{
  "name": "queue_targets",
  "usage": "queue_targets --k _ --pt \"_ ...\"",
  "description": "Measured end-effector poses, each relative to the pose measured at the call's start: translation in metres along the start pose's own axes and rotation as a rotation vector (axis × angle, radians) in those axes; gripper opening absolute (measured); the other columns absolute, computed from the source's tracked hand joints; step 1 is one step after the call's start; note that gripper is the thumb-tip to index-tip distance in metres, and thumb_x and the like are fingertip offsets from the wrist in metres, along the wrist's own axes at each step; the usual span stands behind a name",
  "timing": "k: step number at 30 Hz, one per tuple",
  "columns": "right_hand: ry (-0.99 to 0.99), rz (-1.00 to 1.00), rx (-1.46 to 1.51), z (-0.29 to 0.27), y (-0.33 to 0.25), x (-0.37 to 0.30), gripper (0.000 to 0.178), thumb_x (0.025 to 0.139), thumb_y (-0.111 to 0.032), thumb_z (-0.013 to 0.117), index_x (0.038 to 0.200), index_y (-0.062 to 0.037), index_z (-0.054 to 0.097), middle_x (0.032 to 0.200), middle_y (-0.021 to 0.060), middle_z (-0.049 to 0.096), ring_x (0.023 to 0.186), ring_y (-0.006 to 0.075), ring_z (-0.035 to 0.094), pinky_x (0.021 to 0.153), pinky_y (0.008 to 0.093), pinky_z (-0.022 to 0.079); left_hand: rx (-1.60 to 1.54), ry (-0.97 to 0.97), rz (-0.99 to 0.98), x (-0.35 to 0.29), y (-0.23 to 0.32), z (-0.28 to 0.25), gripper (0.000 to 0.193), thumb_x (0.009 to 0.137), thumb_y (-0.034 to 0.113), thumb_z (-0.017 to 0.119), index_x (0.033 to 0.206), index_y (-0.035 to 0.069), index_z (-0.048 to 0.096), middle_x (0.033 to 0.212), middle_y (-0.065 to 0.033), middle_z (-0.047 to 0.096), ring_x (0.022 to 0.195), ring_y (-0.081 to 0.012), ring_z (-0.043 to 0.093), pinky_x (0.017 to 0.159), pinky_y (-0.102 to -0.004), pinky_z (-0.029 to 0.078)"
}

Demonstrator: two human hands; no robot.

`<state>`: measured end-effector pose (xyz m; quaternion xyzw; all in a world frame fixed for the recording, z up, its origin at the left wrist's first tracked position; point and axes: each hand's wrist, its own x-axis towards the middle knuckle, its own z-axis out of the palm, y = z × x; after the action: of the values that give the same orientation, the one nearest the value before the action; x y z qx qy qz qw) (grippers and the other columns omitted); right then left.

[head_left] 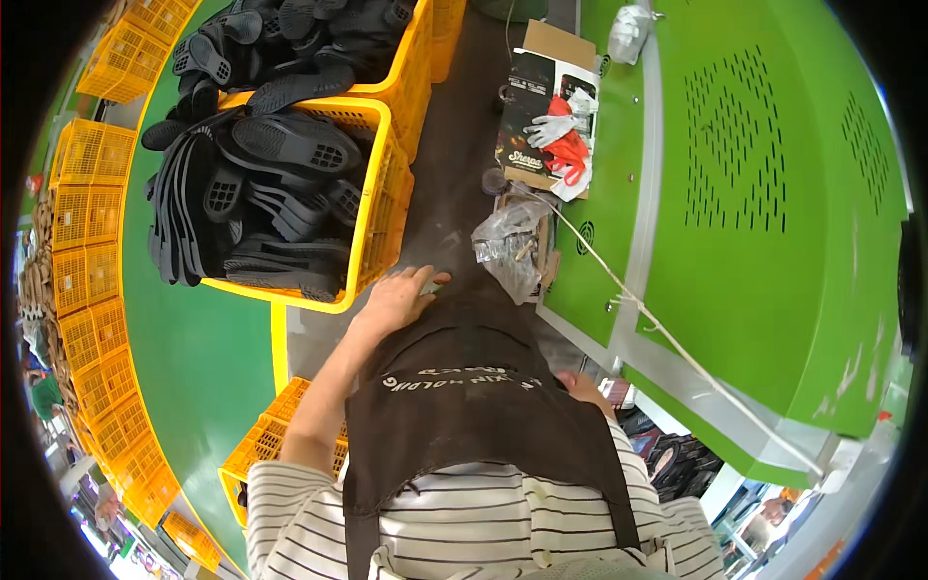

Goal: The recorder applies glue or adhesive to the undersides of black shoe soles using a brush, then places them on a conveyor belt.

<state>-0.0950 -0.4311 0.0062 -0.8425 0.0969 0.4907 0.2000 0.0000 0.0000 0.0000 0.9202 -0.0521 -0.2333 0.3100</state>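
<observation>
My left hand (396, 302) is in front of the dark apron (474, 396), just right of the lower corner of a yellow crate (382, 217). Its fingers are curled, with a small pale patch between them that I cannot make out. Black shoe soles (290, 145) fill that crate, some stacked on edge, others lying flat. At the apron's right side only part of my right hand (580, 387) shows; its fingers are mostly hidden, close to the green machine's lower edge.
Another yellow crate of black soles (290, 24) stands beyond. To the right is a green machine (773, 242) with a pale cord (667, 333) across it. Beside it lie a clear plastic bag (512, 246) and an open box (527, 106) with gloves (553, 130). Yellow crates (87, 217) line the left.
</observation>
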Motion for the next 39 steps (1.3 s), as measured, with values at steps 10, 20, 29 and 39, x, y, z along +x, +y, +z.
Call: queue_targets --k 10,20,29,39 --pt "0.164 -0.553 0.106 -0.128 -0.15 0.279 0.033 0.086 -0.022 0.061 0.114 -0.0039 0.064 0.103 0.0212 0.067 0.098 0.0331 0.065 0.086 0.0394 0.05 -0.37 0.307 -0.25 0.038 -0.031 -0.038 0.043 0.088 0.021 0.062 0.124 0.001 0.053 0.109 -0.0207 0.063 0.102 -0.0348 0.061 0.087 -0.0403 0.048" --pt "0.118 -0.57 0.103 -0.246 -0.316 0.395 0.032 0.085 -0.024 0.059 0.106 -0.0015 0.066 0.099 0.0217 0.067 0.093 0.038 0.064 0.082 0.0424 0.05 -0.388 0.251 -0.289 0.191 -0.031 -0.2 0.045 0.089 0.027 0.06 0.125 0.0 0.052 0.11 -0.0224 0.063 0.104 -0.0357 0.061 0.089 -0.0406 0.048" --pt "0.197 -0.706 -0.335 -0.341 -0.457 0.457 0.038 0.085 -0.025 0.062 0.114 0.0006 0.062 0.1 0.0229 0.067 0.095 0.0335 0.066 0.084 0.0397 0.052 -0.471 0.41 -0.431 0.216 -0.057 -0.238 0.043 0.089 0.024 0.062 0.124 -0.001 0.054 0.11 -0.0191 0.065 0.105 -0.0338 0.061 0.089 -0.04 0.048" --pt "0.181 -0.979 -0.355 -0.456 -0.691 0.39 0.03 0.084 -0.02 0.061 0.109 -0.002 0.065 0.095 0.0195 0.068 0.086 0.0318 0.067 0.077 0.0391 0.053 -0.743 0.72 -0.392 0.25 -0.097 -0.267 0.041 0.092 0.016 0.06 0.129 0.001 0.052 0.106 -0.0136 0.067 0.095 -0.0227 0.066 0.083 -0.0331 0.052"
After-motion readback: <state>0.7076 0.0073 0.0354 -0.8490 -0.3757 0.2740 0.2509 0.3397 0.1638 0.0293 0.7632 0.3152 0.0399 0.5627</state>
